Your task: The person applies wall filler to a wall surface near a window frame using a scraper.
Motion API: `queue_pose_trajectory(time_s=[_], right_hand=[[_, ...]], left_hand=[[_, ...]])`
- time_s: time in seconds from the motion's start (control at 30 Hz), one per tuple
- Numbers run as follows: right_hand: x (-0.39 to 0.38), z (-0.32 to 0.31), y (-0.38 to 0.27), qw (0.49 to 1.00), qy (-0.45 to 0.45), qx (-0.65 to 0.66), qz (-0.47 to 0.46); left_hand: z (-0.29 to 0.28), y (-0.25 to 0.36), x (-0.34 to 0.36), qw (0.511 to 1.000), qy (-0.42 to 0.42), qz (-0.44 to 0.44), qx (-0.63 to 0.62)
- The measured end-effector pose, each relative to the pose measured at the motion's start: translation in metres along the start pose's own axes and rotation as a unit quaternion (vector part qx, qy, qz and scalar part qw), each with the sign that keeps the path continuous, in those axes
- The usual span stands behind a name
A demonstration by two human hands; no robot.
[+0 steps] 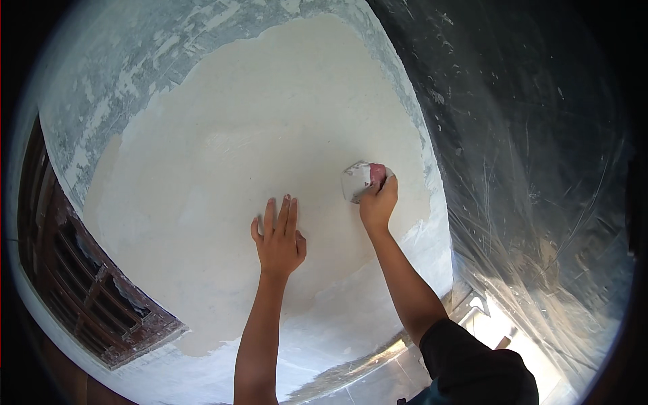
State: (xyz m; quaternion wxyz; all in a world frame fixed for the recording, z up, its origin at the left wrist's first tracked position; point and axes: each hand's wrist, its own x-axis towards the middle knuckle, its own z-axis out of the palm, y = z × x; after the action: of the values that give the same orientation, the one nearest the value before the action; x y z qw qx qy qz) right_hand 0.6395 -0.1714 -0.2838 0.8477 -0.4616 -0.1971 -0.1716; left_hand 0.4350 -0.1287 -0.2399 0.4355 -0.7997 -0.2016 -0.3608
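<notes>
The wall [223,155] in front of me carries a wide patch of smooth beige filler. My left hand [278,237] lies against this patch, fingers stretched out and apart, with nothing in it. To its right and higher up, my right hand [380,202] is closed around a putty scraper [356,181]. The scraper's pale, smeared blade is at the filled surface, and a reddish part shows beside my fingers. My palm hides most of its handle.
A brown wooden grille [88,283] is set in the wall at the left. Translucent plastic sheeting [526,155] hangs along the right. Bluish-grey, patchy wall surface [142,74] borders the filler at the upper left. Tiled floor [378,385] shows below.
</notes>
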Motion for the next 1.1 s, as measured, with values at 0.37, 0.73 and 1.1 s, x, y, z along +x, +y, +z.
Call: queue_pose_trajectory(time_s=[0.37, 0.73, 1.1], right_hand=[[0.001, -0.014, -0.001, 0.998, 0.049, 0.007, 0.029], [-0.067, -0.076, 0.002, 0.992, -0.059, -0.003, 0.110], [-0.153, -0.175, 0.024, 0.976, -0.050, -0.098, 0.189]], left_hand=[[-0.007, 0.007, 0.005, 0.998, 0.008, -0.015, -0.064], [-0.017, 0.054, -0.034, 0.977, 0.003, 0.072, -0.202], [-0.007, 0.108, -0.125, 0.924, -0.062, 0.076, -0.369]])
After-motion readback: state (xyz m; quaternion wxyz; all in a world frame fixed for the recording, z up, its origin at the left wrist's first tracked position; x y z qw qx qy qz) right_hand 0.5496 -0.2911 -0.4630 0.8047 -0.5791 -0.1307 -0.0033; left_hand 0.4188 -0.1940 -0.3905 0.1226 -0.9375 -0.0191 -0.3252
